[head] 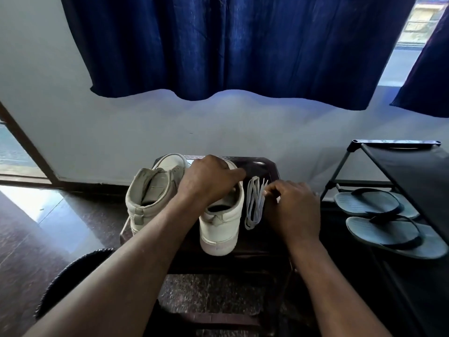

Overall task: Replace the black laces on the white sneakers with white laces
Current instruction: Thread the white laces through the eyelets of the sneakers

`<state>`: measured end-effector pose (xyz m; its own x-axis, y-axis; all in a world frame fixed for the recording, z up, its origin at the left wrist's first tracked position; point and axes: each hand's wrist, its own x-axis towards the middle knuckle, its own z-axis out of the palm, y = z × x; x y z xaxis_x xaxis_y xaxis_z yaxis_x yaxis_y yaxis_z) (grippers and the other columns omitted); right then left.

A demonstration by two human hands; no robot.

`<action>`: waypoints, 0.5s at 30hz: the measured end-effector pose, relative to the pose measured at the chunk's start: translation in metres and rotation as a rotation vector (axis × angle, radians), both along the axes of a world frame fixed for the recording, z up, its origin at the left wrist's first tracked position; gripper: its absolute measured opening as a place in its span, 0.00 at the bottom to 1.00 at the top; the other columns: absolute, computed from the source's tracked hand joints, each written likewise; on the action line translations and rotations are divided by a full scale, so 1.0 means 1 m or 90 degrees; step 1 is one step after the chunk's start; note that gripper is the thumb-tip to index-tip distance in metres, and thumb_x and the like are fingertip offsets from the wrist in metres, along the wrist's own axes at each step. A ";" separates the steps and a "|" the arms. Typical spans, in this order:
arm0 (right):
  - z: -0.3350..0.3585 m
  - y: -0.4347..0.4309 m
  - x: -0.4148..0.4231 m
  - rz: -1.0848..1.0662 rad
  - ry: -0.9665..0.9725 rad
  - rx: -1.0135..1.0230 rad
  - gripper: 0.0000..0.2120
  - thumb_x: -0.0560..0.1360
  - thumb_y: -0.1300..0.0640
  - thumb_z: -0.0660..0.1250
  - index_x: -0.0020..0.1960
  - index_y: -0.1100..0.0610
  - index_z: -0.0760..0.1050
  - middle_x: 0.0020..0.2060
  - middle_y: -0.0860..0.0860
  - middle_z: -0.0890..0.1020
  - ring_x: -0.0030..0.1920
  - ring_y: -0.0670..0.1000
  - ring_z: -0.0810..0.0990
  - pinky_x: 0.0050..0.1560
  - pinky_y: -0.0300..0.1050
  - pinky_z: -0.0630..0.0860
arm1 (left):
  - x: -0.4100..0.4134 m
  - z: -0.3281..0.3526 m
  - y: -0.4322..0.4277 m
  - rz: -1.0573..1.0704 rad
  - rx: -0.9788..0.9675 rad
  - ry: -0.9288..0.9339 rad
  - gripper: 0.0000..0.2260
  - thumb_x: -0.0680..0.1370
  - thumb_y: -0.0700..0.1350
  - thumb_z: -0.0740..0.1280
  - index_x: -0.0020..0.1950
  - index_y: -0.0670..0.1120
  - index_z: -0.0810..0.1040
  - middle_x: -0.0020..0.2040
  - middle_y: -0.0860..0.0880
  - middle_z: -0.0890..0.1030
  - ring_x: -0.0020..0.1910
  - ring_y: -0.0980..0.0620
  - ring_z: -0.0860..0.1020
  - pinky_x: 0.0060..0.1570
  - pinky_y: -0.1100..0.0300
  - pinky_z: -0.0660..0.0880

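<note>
Person seated, both forearms bare, reaching forward over a small dark stool (pixel 268 170) set against the pale wall (pixel 121 122).

Two white sneakers stood on the stool, heels toward the person. Left sneaker (pixel 150 190) sat alone, collar open, tongue visible, no lace seen in it. Right sneaker (pixel 221 229) stood just beside it, heel overhanging the near edge of the stool.

Left hand (pixel 209 178) lay over the top of the right sneaker, covering the tongue and eyelets. Thumb pointed out to the right; fingers were hidden behind the back of the hand, so could not tell whether they gripped the shoe or only rested on it.

White laces (pixel 254 207) lay in a loose folded bundle on the stool, just right of the right sneaker, running front to back. Right hand (pixel 294 207) sat beside them, knuckles up, fingers curled in, fingertips (pixel 267 190) pinched on the far ends of the bundle.

Black laces: none in sight from here.

To the right, a black shoe rack (pixel 413 171) with a pair of grey flip-flops (pixel 379 229) on a lower shelf. Dark blue curtain (pixel 243 45) hung above. Polished dark floor (pixel 36 239) caught window glare at left.
</note>
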<state>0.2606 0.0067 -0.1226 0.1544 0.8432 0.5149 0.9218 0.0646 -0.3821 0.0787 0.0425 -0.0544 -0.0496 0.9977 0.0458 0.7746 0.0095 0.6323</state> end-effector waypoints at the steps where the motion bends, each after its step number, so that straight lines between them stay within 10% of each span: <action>1: 0.000 0.005 0.000 -0.016 -0.019 -0.034 0.04 0.74 0.55 0.70 0.43 0.49 0.82 0.40 0.47 0.85 0.45 0.55 0.78 0.45 0.48 0.64 | -0.001 -0.001 0.001 -0.001 -0.013 -0.017 0.20 0.70 0.62 0.68 0.34 0.45 0.81 0.31 0.50 0.81 0.38 0.49 0.81 0.39 0.55 0.76; 15: 0.012 0.069 -0.023 -0.114 -0.143 -0.251 0.15 0.77 0.46 0.63 0.52 0.53 0.84 0.51 0.54 0.86 0.58 0.61 0.81 0.59 0.54 0.71 | -0.027 -0.010 0.006 -0.059 -0.048 -0.193 0.15 0.73 0.54 0.71 0.41 0.42 0.81 0.34 0.46 0.79 0.35 0.47 0.76 0.41 0.53 0.78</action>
